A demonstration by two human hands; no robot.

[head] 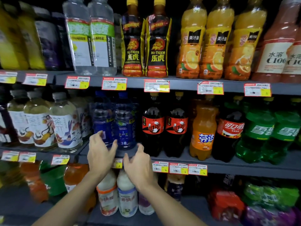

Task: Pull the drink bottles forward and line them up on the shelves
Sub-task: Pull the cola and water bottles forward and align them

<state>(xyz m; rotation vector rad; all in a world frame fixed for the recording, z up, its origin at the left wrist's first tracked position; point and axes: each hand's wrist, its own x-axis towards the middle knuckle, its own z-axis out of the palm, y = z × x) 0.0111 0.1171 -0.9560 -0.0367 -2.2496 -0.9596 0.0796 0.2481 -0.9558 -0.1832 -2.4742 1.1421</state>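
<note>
Your two bare forearms reach up from the bottom of the frame toward a shop's drink shelving. Your left grip (100,152) is spread, fingers loosely curved and holding nothing; its thumb lies right by the base of the blue bottles, though contact cannot be confirmed. Your right grip (138,167), just beside it and slightly lower, is likewise spread and holds nothing, its fingers raised in front of the shelf lip. Beneath both, milky white bottles (127,198) stand on the lower shelf. Behind your fingers runs the grey middle shelf (228,165), its front edge carrying red-and-yellow price tags (179,168). One blue bottle (124,128) stands upright near that edge, between your two grips; a second blue bottle (101,118) sits just left of it and a little farther back, its base hidden by your left grip. To the right stand two dark cola bottles (153,128), an orange soda bottle (202,132) and green bottles (257,134); to the left, pale tea bottles (63,124). Above, the top shelf (179,83) holds clear electrolyte bottles (91,43), two Hi-Tiger bottles (157,46) and orange juice bottles (190,46), all upright at the front.
</note>
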